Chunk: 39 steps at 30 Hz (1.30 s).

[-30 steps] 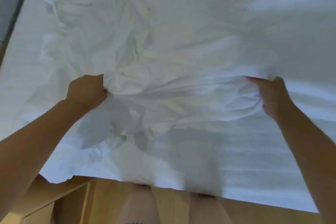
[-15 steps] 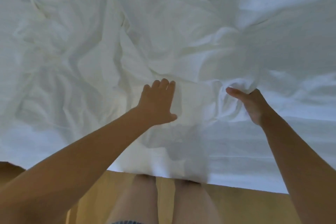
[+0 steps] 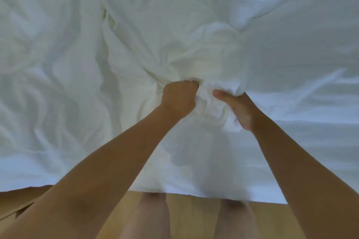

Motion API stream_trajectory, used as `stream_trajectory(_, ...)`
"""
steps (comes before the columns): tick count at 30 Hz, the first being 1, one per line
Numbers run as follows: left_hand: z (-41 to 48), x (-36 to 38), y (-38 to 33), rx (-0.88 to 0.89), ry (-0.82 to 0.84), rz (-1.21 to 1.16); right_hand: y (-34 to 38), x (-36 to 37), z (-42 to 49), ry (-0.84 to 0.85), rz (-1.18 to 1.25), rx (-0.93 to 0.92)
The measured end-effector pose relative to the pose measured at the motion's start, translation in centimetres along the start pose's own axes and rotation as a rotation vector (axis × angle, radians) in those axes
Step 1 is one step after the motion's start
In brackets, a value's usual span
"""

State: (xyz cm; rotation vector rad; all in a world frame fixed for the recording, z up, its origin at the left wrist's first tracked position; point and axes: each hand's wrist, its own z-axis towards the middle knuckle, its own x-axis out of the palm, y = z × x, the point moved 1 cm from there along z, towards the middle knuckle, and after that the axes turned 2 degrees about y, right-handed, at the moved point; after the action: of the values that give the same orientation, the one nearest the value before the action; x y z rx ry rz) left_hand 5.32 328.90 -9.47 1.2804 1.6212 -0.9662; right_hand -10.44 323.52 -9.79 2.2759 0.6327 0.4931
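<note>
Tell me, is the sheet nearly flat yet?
Not yet. Done: the sheet lies spread out, and its right side looks fairly smooth. In hand: the left hand and right hand both grip one bunch of it in the middle, close together. Left: the left side is full of wrinkles, and the bunch needs spreading out.

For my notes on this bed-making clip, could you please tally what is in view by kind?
Hands: 2, left hand and right hand, both gripping the sheet
Sheet: 1
Bed: 1
Legs: 2
Floor: 1
Total: 7
</note>
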Motion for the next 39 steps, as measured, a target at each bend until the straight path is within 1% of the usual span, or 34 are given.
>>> stream_trajectory(2,-1.4,-1.7,-0.4,-0.074,-0.036,-0.021,1.9,-2.2,-0.8,0.013,0.087,-0.047)
stream_trajectory(3,-2.2,-2.6,-0.5,-0.136,-0.050,-0.039,3.2,-3.6,-1.4,0.039,0.093,-0.073)
stream_trajectory(6,-4.9,-4.7,-0.1,-0.384,-0.098,-0.092,6.6,-9.0,-4.3,0.206,-0.022,-0.173)
stream_trajectory(7,-5.7,-5.2,0.1,-0.451,-0.096,-0.095,7.6,-11.4,-5.4,0.237,-0.026,-0.196)
stream_trajectory(8,-6.5,-5.4,0.3,-0.510,-0.080,-0.094,8.2,-14.0,-6.4,0.237,-0.030,-0.219)
stream_trajectory(9,-7.0,-5.4,0.3,-0.557,-0.058,-0.088,8.5,-16.9,-7.4,0.201,-0.037,-0.230)
stream_trajectory(11,-7.5,-4.7,-0.7,-0.596,-0.011,-0.057,8.0,-22.0,-8.7,0.126,-0.162,-0.222)
stream_trajectory(13,-7.8,-3.3,-3.1,-0.621,0.064,-0.062,6.4,-24.3,-9.0,0.047,-0.321,-0.150)
stream_trajectory(15,-7.6,-1.8,-6.2,-0.641,0.182,-0.035,4.8,-24.3,-8.5,0.022,-0.356,-0.109)
stream_trajectory(17,-6.9,-0.9,-9.6,-0.614,0.284,0.071,3.6,-23.7,-7.8,0.003,-0.327,-0.096)
stream_trajectory(18,-6.3,-0.5,-11.4,-0.565,0.271,0.112,3.2,-23.6,-7.6,-0.002,-0.305,-0.076)
stream_trajectory(19,-5.4,-0.2,-13.4,-0.485,0.218,0.111,2.8,-23.7,-7.3,-0.009,-0.276,-0.046)
stream_trajectory(21,-3.2,0.8,-17.8,-0.291,0.120,0.034,2.2,-23.9,-7.1,0.006,-0.257,-0.005)
stream_trajectory(23,-0.5,1.9,-21.2,-0.195,0.135,0.056,1.8,-23.8,-7.1,0.053,-0.283,0.006)
stream_trajectory(24,1.0,2.3,-22.0,-0.195,0.139,0.100,1.6,-23.6,-7.2,0.084,-0.330,0.006)
stream_trajectory(27,3.8,2.7,-21.7,-0.226,0.099,0.187,0.7,-22.5,-6.9,0.171,-0.593,0.024)
stream_trajectory(29,4.4,2.2,-20.3,-0.223,0.057,0.116,0.1,-21.8,-6.8,0.165,-0.697,0.004)
stream_trajectory(30,4.5,1.9,-19.7,-0.220,0.036,0.064,-0.1,-21.7,-6.7,0.103,-0.741,-0.046)
stream_trajectory(31,4.4,1.3,-19.4,-0.202,0.014,0.015,0.0,-21.8,-6.8,-0.026,-0.801,-0.125)
stream_trajectory(33,3.2,-0.2,-19.6,-0.140,-0.036,-0.056,1.2,-22.3,-6.8,-0.396,-0.869,-0.324)
stream_trajectory(34,2.2,-1.1,-19.7,-0.111,-0.074,-0.078,2.3,-22.4,-6.8,-0.537,-0.846,-0.394)
stream_trajectory(35,1.0,-1.9,-19.9,-0.091,-0.117,-0.089,3.7,-22.4,-6.8,-0.602,-0.784,-0.420)
stream_trajectory(36,-0.3,-2.7,-19.8,-0.089,-0.158,-0.085,5.0,-22.4,-6.6,-0.582,-0.689,-0.408)
stream_trajectory(37,-1.5,-3.5,-19.7,-0.102,-0.187,-0.073,6.2,-22.5,-6.5,-0.482,-0.553,-0.369)
stream_trajectory(39,-2.9,-5.2,-19.1,-0.178,-0.171,-0.049,8.4,-22.9,-8.0,-0.102,-0.305,-0.245)
